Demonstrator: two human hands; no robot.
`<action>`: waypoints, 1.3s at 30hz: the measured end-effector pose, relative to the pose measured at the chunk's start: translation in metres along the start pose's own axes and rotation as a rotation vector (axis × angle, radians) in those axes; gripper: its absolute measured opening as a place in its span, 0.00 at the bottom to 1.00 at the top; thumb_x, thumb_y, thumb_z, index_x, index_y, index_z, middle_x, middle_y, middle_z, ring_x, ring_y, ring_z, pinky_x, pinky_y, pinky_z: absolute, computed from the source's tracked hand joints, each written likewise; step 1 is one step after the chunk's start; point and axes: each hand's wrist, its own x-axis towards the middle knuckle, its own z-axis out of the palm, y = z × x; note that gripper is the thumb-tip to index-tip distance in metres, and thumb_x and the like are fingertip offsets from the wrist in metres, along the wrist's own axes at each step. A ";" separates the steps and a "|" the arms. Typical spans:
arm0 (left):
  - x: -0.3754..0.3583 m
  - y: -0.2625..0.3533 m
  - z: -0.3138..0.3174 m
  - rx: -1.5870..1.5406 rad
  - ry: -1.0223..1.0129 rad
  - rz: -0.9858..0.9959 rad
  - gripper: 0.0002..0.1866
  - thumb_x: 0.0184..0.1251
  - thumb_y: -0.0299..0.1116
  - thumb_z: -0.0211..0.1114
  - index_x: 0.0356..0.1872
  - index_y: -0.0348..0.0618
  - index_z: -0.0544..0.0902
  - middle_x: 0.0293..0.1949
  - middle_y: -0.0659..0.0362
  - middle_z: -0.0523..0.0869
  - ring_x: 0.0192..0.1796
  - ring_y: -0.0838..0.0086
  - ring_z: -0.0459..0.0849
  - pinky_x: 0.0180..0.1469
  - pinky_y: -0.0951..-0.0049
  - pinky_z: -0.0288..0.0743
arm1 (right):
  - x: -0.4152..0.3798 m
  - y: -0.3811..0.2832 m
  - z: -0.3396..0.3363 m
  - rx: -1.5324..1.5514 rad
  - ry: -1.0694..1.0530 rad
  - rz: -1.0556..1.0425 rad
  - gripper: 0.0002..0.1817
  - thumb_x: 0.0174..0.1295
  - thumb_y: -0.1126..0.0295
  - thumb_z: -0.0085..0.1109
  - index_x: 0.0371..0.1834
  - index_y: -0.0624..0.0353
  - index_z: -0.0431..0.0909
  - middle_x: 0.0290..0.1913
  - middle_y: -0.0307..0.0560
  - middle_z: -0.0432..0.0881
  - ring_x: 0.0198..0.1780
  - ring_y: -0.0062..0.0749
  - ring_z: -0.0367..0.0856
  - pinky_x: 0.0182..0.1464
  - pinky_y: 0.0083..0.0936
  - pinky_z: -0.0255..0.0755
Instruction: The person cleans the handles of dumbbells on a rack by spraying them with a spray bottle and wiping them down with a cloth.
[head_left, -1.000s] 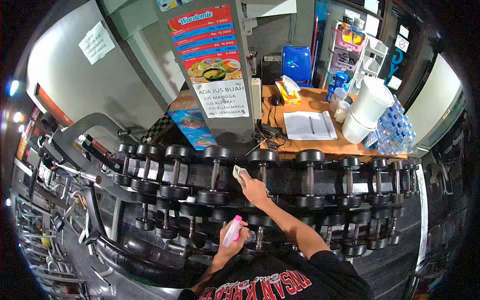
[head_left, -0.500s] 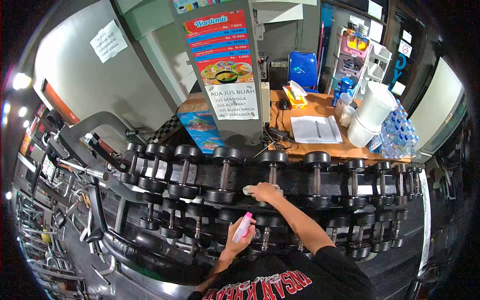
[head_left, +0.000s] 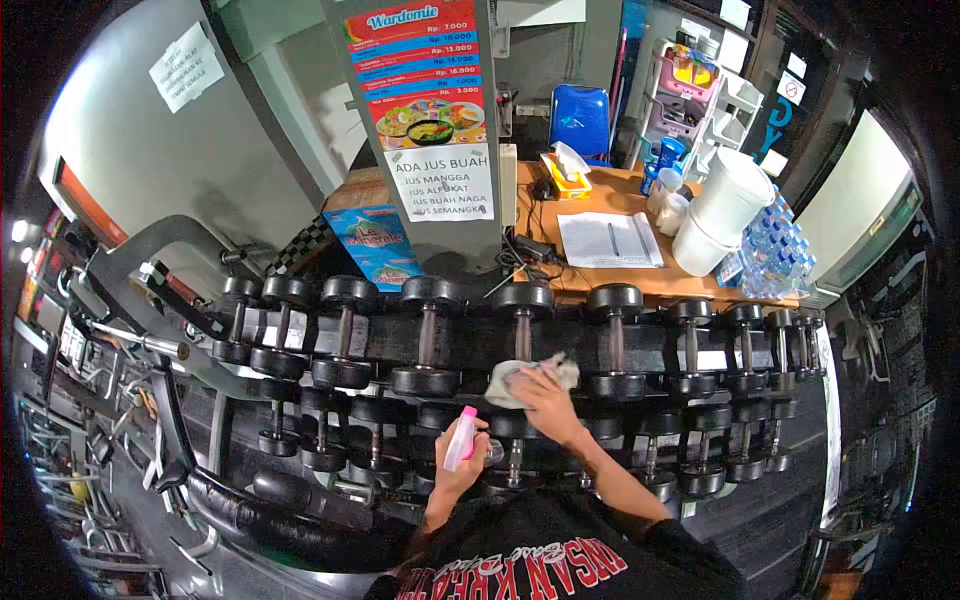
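My left hand (head_left: 470,462) is wrapped round a small spray bottle (head_left: 460,442) with a pink top, held upright over the lower row of dumbbells. With its fingers on a pale cloth (head_left: 508,388), my right hand (head_left: 548,402) presses it over the near head of a black dumbbell (head_left: 523,299) in the upper row. The cloth and hand hide that near head; the far head and part of the metal handle show. Another dumbbell (head_left: 427,338) lies just to the left, and one more (head_left: 616,335) to the right.
A two-tier rack carries several dumbbells side by side. Behind it stands a wooden desk (head_left: 640,287) with a sheet of paper (head_left: 608,243), a tissue box (head_left: 567,178), white buckets (head_left: 722,215) and water bottles (head_left: 775,250). A gym machine's padded bar (head_left: 280,520) is at the left.
My right hand has moved the cloth from the dumbbell's handle area toward me, onto its near head. The cloth looks more spread out. My left hand still holds the spray bottle. The view has shifted slightly.
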 end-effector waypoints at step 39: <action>-0.113 0.019 -0.050 -0.201 -0.090 0.077 0.06 0.65 0.24 0.61 0.41 0.40 0.77 0.22 0.63 0.79 0.26 0.83 0.79 0.28 0.80 0.73 | -0.109 -0.013 0.057 -0.011 0.446 0.813 0.18 0.67 0.66 0.52 0.55 0.67 0.72 0.44 0.60 0.82 0.49 0.56 0.80 0.44 0.40 0.74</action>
